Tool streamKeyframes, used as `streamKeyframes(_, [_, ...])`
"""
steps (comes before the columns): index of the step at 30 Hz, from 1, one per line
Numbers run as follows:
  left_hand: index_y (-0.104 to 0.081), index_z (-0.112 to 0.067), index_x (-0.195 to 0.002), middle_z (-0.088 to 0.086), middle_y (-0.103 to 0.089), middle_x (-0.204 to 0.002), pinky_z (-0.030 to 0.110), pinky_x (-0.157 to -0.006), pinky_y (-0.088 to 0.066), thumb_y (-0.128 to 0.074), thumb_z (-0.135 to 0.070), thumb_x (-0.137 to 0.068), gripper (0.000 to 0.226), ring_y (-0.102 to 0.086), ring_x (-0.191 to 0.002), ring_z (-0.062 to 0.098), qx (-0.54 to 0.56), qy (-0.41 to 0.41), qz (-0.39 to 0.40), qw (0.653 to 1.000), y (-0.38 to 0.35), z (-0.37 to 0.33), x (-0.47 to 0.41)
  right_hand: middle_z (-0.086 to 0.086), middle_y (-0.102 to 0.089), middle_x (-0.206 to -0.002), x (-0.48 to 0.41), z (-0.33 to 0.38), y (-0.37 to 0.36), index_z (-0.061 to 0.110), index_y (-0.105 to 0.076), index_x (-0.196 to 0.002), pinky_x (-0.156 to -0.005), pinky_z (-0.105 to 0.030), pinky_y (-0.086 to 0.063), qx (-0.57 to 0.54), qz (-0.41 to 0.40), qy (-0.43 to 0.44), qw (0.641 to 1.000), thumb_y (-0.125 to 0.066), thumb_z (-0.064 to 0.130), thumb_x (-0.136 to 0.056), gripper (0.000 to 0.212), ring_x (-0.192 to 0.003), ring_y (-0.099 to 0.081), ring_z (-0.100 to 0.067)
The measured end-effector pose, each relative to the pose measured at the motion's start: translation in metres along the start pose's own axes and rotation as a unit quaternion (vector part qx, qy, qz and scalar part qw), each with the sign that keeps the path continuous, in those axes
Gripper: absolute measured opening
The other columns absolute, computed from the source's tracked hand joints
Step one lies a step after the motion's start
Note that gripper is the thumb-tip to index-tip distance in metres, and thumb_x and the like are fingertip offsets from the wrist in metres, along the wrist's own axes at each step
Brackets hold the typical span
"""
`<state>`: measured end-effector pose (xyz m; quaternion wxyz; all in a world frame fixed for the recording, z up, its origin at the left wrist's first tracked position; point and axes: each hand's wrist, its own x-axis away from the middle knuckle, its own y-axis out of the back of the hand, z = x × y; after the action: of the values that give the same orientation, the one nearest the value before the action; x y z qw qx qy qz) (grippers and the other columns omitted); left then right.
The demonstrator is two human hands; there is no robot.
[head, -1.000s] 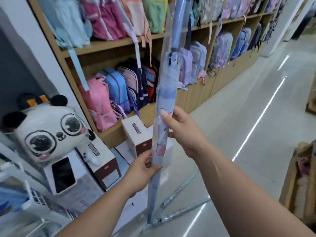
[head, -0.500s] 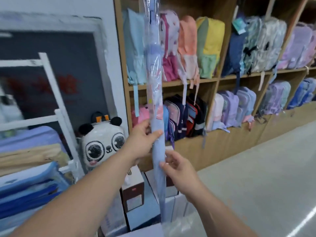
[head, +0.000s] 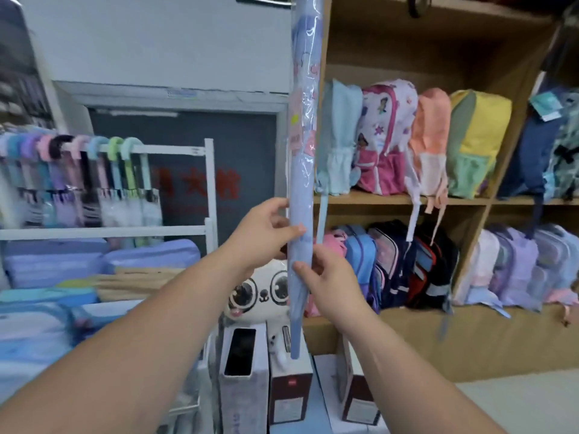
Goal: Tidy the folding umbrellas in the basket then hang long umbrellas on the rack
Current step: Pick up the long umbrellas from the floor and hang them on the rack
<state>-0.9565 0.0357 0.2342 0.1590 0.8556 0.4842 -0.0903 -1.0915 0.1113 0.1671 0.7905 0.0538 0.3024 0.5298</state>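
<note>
I hold a long pale-blue umbrella (head: 303,145) in a clear plastic sleeve upright in front of me; its top runs out of the frame. My left hand (head: 264,233) grips its shaft from the left, thumb across the front. Just below, my right hand (head: 326,277) grips it from the right. At the left stands a white rack (head: 188,150) whose top rail carries several long umbrellas (head: 94,170) hung by pastel curved handles. No basket of folding umbrellas is in view.
Wooden shelves (head: 407,200) of backpacks fill the right. A panda plush (head: 260,292) sits on white and brown boxes (head: 244,383) below my hands. Folded blue and purple bedding (head: 94,261) is stacked under the rack. Pale floor shows at the lower right.
My view has swung left and up, bringing the rack into sight. The umbrella has been lifted upright, and my left hand has shifted from below my right hand to above it.
</note>
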Motion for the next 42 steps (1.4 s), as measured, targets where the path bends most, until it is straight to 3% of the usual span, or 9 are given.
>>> streamKeyframes(4, [-0.055, -0.031, -0.129, 0.007, -0.077, -0.098, 0.050, -0.071, -0.063, -0.068, -0.010, -0.093, 0.043, -0.076, -0.088, 0.027, 0.007, -0.014, -0.018, 1.000, 0.051, 0.008, -0.005, 0.011, -0.072, -0.094, -0.035, 0.033, -0.042, 0.024, -0.067, -0.108, -0.075, -0.025, -0.057, 0.011, -0.007, 0.024, 1.000, -0.064, 0.023, -0.096, 0.013, -0.085, -0.067, -0.003])
streamKeyframes(11, [-0.056, -0.029, -0.125, 0.004, -0.077, -0.099, 0.033, -0.052, -0.055, -0.063, -0.004, -0.095, 0.039, -0.075, -0.079, 0.022, 0.014, -0.041, -0.034, 0.998, 0.183, -0.002, -0.030, 0.008, -0.072, -0.094, -0.098, 0.103, -0.144, 0.023, -0.067, -0.109, -0.077, -0.036, -0.059, 0.011, -0.015, 0.045, 0.999, -0.065, 0.030, -0.095, 0.016, -0.085, -0.068, -0.008])
streamKeyframes(15, [-0.054, -0.028, -0.129, 0.006, -0.077, -0.097, 0.045, -0.058, -0.061, -0.063, -0.005, -0.096, 0.041, -0.076, -0.078, 0.025, 0.009, -0.047, -0.031, 0.998, 0.254, -0.012, -0.048, -0.008, -0.072, -0.095, -0.135, 0.147, -0.184, 0.019, -0.070, -0.100, -0.074, -0.051, -0.060, 0.002, 0.007, 0.043, 0.999, -0.058, 0.035, -0.098, 0.021, -0.090, -0.069, -0.030])
streamKeyframes(18, [-0.054, -0.028, -0.127, 0.008, -0.077, -0.099, 0.047, -0.061, -0.062, -0.064, -0.006, -0.096, 0.039, -0.076, -0.083, 0.027, -0.007, -0.050, -0.026, 0.998, 0.289, -0.017, -0.064, -0.014, -0.073, -0.091, -0.168, 0.178, -0.196, 0.014, -0.071, -0.091, -0.072, -0.056, -0.059, -0.001, -0.040, 0.039, 0.998, -0.054, 0.038, -0.098, 0.031, -0.087, -0.069, -0.037])
streamKeyframes(20, [-0.055, -0.028, -0.128, 0.007, -0.076, -0.100, 0.042, -0.060, -0.061, -0.065, -0.007, -0.095, 0.040, -0.076, -0.085, 0.026, -0.013, -0.052, -0.023, 0.998, 0.305, -0.018, -0.076, -0.011, -0.073, -0.092, -0.194, 0.198, -0.198, 0.014, -0.070, -0.094, -0.074, -0.055, -0.059, -0.024, -0.072, 0.042, 0.996, -0.055, 0.035, -0.098, 0.026, -0.086, -0.070, -0.035])
streamKeyframes(23, [-0.056, -0.028, -0.130, 0.008, -0.076, -0.099, 0.049, -0.063, -0.062, -0.065, -0.007, -0.095, 0.042, -0.076, -0.087, 0.029, -0.021, -0.060, -0.024, 0.998, 0.324, -0.022, -0.094, 0.002, -0.075, -0.099, -0.234, 0.221, -0.201, 0.019, -0.072, -0.104, -0.079, -0.043, -0.061, -0.041, -0.067, 0.047, 0.996, -0.058, 0.031, -0.098, 0.019, -0.091, -0.073, -0.022])
streamKeyframes(29, [-0.056, -0.032, -0.133, 0.004, -0.076, -0.105, 0.054, -0.069, -0.062, -0.063, -0.007, -0.097, 0.044, -0.074, -0.093, 0.024, -0.016, -0.079, -0.035, 0.996, 0.341, -0.042, -0.127, -0.004, -0.076, -0.098, -0.301, 0.243, -0.212, 0.012, -0.073, -0.104, -0.088, -0.047, -0.059, -0.059, -0.062, 0.091, 0.992, -0.065, 0.020, -0.093, 0.016, -0.093, -0.073, -0.022])
streamKeyframes(37, [-0.057, -0.033, -0.131, 0.010, -0.075, -0.102, 0.059, -0.075, -0.061, -0.065, -0.011, -0.096, 0.042, -0.072, -0.096, 0.027, -0.070, -0.111, -0.111, 0.985, 0.346, -0.068, -0.177, -0.011, -0.075, -0.098, -0.357, 0.261, -0.198, 0.009, -0.071, -0.100, -0.083, -0.049, -0.061, -0.109, -0.044, 0.141, 0.983, -0.065, 0.013, -0.094, 0.009, -0.092, -0.073, -0.026])
streamKeyframes(42, [-0.058, -0.034, -0.131, 0.010, -0.073, -0.100, 0.056, -0.078, -0.061, -0.063, -0.011, -0.097, 0.042, -0.072, -0.095, 0.026, -0.089, -0.147, -0.147, 0.974, 0.353, -0.099, -0.208, -0.008, -0.074, -0.097, -0.390, 0.286, -0.182, 0.010, -0.069, -0.102, -0.073, -0.038, -0.064, -0.134, -0.026, 0.178, 0.975, -0.063, 0.013, -0.097, 0.009, -0.087, -0.073, -0.020])
